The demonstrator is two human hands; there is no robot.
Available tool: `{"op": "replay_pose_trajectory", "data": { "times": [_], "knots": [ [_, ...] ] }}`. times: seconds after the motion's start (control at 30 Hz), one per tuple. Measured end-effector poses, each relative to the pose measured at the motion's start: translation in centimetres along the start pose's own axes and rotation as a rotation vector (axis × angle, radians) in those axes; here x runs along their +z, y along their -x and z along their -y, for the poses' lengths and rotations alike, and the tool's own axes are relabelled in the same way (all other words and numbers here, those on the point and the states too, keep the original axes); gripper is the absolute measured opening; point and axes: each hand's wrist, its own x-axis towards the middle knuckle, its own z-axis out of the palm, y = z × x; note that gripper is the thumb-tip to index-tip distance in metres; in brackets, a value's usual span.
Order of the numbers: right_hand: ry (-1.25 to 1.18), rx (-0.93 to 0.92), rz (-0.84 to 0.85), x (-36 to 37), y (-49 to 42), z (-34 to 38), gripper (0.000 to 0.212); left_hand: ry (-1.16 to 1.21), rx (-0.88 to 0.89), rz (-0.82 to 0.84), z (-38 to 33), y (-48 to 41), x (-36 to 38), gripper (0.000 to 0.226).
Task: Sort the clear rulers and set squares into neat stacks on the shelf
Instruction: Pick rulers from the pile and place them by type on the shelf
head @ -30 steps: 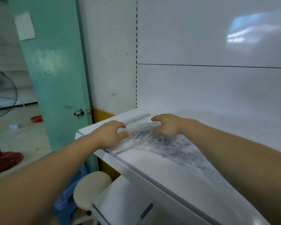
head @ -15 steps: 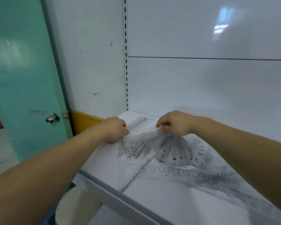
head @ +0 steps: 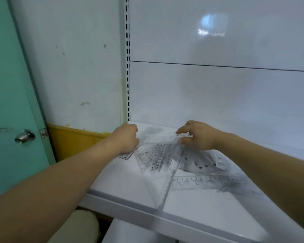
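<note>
Hidden: left hand (head: 125, 139) shows only its back, fingertips out of sight. The right end of the pile (head: 165, 160) smears into grey blur, outlines unreadable.
Left hand: fingers curled, resting on the pile's left end. Cannot tell whether it grips anything.
Right hand (head: 198, 135): thumb and fingers pinch one clear ruler (head: 163, 138), seemingly raised off the pile.
Hands: apart, one at each side of the pile.
Location: pile lies on the white shelf (head: 123, 179), near its back left corner.
Materials: thin clear plastic with black printed scales. One set square (head: 158, 188) reaches the front lip. Shelf is smooth and glossy.
</note>
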Motion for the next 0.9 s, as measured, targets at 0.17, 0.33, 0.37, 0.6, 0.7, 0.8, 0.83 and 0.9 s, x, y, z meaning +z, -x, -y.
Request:
{"op": "replay_pose_trajectory", "data": {
  "times": [0.17,0.33,0.37,0.6,0.7,0.8,0.83,0.9],
  "knots": [
    [-0.091,0.069,-0.027,-0.1,0.5,0.1,0.034,0.061,0.047,-0.022,-0.3,0.0,0.4,0.045],
    [-0.045,0.09,0.038,-0.4,1.0,-0.4,0.038,0.09,0.012,0.024,-0.1,-0.3,0.0,0.061],
    [-0.035,0.098,0.062,-0.3,1.2,-0.5,0.042,0.09,0.005,0.023,0.0,-0.4,-0.2,0.059],
    [0.006,0.051,0.019,-0.4,1.6,-0.8,0.036,0.085,0.009,0.005,0.0,-0.6,-0.6,0.049],
    [0.016,0.033,0.005,0.0,1.7,-0.7,0.03,0.084,0.021,-0.014,-0.1,-0.5,-0.6,0.05],
    [-0.013,0.041,0.025,0.0,2.2,-0.5,0.034,0.092,0.022,0.0,-0.2,-0.3,-0.6,0.051],
    [-0.023,0.047,0.043,-0.1,2.3,-0.4,0.038,0.089,0.025,0.005,-0.2,-0.2,-0.5,0.051],
    [-0.025,0.056,0.069,-0.3,2.5,-0.2,0.043,0.091,0.028,0.008,-0.2,-0.1,-0.4,0.05]
  ]
}}
